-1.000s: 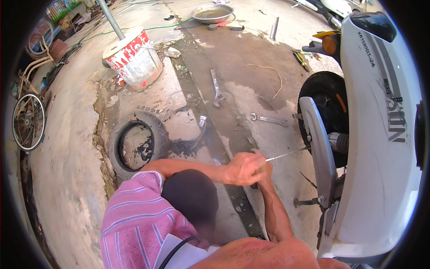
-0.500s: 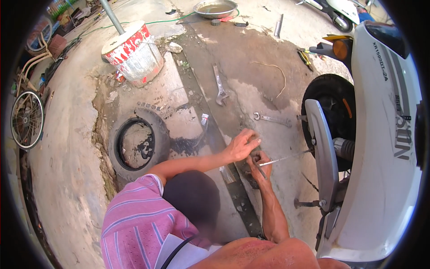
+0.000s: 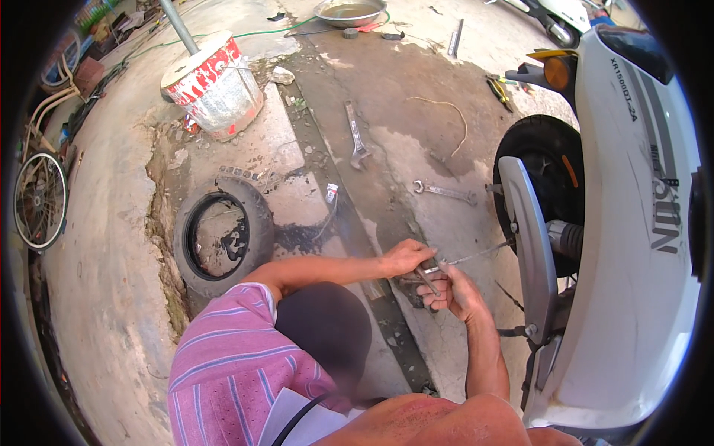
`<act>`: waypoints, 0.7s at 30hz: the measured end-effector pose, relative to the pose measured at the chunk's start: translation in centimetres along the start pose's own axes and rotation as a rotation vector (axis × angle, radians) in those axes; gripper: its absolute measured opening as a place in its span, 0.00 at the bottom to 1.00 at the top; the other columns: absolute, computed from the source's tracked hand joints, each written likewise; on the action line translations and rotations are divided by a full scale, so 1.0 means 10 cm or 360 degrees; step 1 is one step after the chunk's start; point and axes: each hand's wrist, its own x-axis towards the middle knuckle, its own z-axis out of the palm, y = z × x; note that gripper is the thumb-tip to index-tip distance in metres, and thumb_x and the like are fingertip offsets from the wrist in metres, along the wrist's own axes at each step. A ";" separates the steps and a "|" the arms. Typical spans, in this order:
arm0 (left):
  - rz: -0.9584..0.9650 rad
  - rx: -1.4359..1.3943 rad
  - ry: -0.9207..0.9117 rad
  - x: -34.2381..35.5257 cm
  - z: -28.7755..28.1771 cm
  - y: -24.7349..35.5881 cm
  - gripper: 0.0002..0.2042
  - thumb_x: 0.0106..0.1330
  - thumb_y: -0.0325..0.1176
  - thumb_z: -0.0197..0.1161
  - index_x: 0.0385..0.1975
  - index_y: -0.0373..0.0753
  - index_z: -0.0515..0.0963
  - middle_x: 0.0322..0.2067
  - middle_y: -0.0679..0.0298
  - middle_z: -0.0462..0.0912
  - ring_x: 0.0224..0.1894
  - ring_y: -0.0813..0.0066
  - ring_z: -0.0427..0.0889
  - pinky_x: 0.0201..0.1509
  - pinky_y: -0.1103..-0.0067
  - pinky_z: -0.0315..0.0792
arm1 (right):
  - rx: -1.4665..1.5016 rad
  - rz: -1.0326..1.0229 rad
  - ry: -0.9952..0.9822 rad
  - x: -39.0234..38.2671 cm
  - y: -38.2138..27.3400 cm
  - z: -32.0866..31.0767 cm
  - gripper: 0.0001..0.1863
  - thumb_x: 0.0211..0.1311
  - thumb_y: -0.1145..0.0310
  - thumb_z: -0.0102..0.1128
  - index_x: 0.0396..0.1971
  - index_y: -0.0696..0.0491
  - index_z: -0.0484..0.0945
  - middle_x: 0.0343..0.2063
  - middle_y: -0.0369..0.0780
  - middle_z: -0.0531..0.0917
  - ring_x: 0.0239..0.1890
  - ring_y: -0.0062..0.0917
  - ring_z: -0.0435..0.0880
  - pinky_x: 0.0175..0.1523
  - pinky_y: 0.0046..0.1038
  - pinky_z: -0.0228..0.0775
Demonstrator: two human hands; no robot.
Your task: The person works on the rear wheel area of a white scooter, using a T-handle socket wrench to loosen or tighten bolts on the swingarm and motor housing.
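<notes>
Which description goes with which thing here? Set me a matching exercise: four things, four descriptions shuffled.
Things:
1. Basin
2. Tyre
3. Right hand
4. Bucket

Descriptions:
A. Nearer the big scooter than the left hand is
B. Red and white, with a pole rising from it
C. At the top edge of the picture, with brownish water in it
D. Dark ring lying on the ground to the left of both hands

Pairs: 1-C, 2-D, 3-A, 4-B
</notes>
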 end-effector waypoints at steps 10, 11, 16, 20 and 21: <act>0.0189 0.0352 0.0138 0.02 -0.09 0.03 0.25 0.69 0.53 0.58 0.29 0.32 0.83 0.21 0.65 0.80 0.26 0.77 0.77 0.32 0.73 0.73 | -0.0110 0.0056 -0.0276 0.20 0.13 0.12 0.17 0.63 0.59 0.61 0.43 0.57 0.79 0.24 0.31 0.77 0.23 0.19 0.75 0.27 0.24 0.67; 0.0187 0.0351 0.0135 0.01 -0.14 0.04 0.25 0.69 0.53 0.58 0.29 0.32 0.83 0.21 0.65 0.80 0.26 0.77 0.77 0.32 0.73 0.73 | -0.0166 0.0006 -0.0289 0.20 0.15 0.12 0.15 0.63 0.62 0.62 0.42 0.57 0.78 0.23 0.30 0.75 0.22 0.17 0.73 0.25 0.23 0.64; 0.0441 0.0968 0.0213 -0.14 -0.30 0.51 0.22 0.65 0.51 0.57 0.26 0.33 0.80 0.23 0.43 0.78 0.27 0.48 0.81 0.36 0.62 0.73 | -0.0768 -0.0396 -0.0027 0.16 0.30 0.16 0.13 0.62 0.62 0.62 0.40 0.54 0.80 0.23 0.32 0.77 0.22 0.18 0.74 0.26 0.24 0.65; 0.0777 0.1327 0.0347 -0.23 -0.23 0.82 0.21 0.65 0.49 0.61 0.22 0.35 0.81 0.19 0.47 0.79 0.26 0.46 0.80 0.31 0.62 0.74 | -0.1360 -0.0837 0.0447 0.25 0.53 -0.01 0.16 0.56 0.57 0.66 0.36 0.53 0.81 0.23 0.40 0.82 0.23 0.28 0.79 0.31 0.32 0.71; 0.0788 0.1401 0.0318 -0.30 -0.19 0.87 0.20 0.64 0.49 0.61 0.21 0.36 0.81 0.20 0.47 0.79 0.26 0.46 0.81 0.30 0.60 0.74 | -0.1466 -0.0814 0.0513 0.30 0.54 -0.05 0.17 0.53 0.55 0.67 0.34 0.53 0.81 0.23 0.41 0.82 0.23 0.31 0.80 0.32 0.35 0.72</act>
